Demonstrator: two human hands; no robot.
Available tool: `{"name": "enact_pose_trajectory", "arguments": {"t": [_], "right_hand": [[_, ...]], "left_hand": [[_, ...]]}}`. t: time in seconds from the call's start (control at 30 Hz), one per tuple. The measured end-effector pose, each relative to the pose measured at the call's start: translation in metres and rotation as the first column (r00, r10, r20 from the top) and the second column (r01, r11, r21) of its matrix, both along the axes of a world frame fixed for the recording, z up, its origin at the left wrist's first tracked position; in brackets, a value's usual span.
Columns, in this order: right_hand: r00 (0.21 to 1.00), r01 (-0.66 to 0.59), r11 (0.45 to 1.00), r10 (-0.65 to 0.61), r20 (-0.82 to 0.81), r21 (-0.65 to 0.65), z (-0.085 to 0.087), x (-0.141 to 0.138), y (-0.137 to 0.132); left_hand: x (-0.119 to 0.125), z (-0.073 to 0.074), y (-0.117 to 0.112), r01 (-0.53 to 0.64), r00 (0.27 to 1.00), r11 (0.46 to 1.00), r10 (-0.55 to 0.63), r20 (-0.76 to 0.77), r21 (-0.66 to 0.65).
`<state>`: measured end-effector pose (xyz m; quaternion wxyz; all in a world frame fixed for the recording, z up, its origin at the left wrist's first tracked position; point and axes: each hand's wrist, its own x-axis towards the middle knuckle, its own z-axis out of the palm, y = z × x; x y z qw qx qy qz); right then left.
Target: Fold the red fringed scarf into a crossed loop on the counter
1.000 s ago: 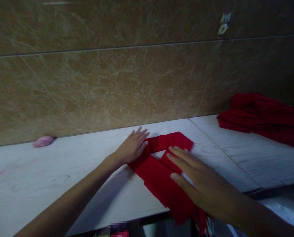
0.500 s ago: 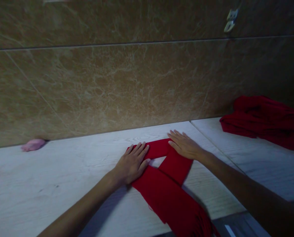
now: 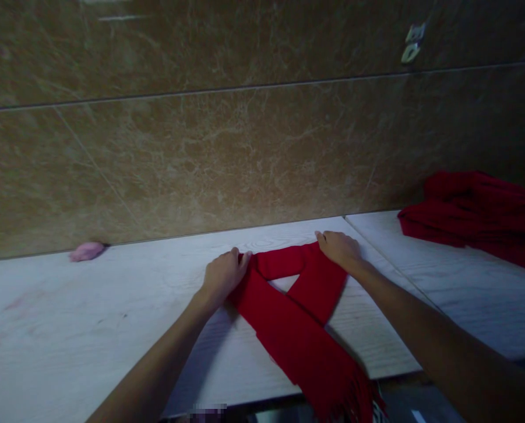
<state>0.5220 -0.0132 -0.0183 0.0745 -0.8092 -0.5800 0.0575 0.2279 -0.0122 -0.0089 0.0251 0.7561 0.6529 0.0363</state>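
Note:
A red scarf [image 3: 293, 329] with a fringed end lies on the white wood-grain surface, folded into a loop with its two lengths crossing. Its fringe hangs over the near edge. My left hand [image 3: 225, 273] is closed on the loop's left corner, thumb on top and fingers curled around the edge. At the loop's upper right corner, my right hand [image 3: 339, 249] grips the cloth with its fingers bent. Between the hands runs the short back band of the scarf, and a small gap of white surface shows inside the loop.
Another heap of red cloth [image 3: 474, 214] lies at the right against the brown tiled wall [image 3: 227, 158]. A small pink object [image 3: 87, 251] rests by the wall at the left. A pale hook-like fitting [image 3: 413, 44] is on the wall. The surface's near edge runs along the bottom.
Both hands were lying flat on the scarf with fingers stretched; now they have curled round its two corners. The right hand has shifted slightly right, the left slightly left.

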Motion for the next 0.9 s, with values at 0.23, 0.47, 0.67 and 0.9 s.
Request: {"name": "enact_pose_trajectory", "arguments": {"t": [0.23, 0.47, 0.67, 0.9], "right_hand": [[1.000, 0.025, 1.000, -0.024, -0.007, 0.016, -0.003, 0.007, 0.000], [0.998, 0.053, 0.998, -0.053, 0.032, 0.014, -0.009, 0.003, 0.001], [0.996, 0.070, 0.997, -0.071, 0.057, 0.025, 0.003, 0.000, 0.004], [0.887, -0.461, 0.862, 0.439, 0.144, 0.210, -0.011, -0.009, -0.018]], "left_hand": [[-0.013, -0.004, 0.017, -0.045, 0.993, 0.999, 0.042, 0.107, 0.026], [-0.013, -0.004, 0.019, -0.088, 0.996, 0.995, 0.088, -0.009, -0.050], [-0.006, 0.005, 0.020, -0.125, 0.992, 0.992, 0.125, -0.018, -0.020], [-0.009, -0.001, 0.000, 0.380, 0.916, 0.905, -0.397, 0.061, 0.190]]}}
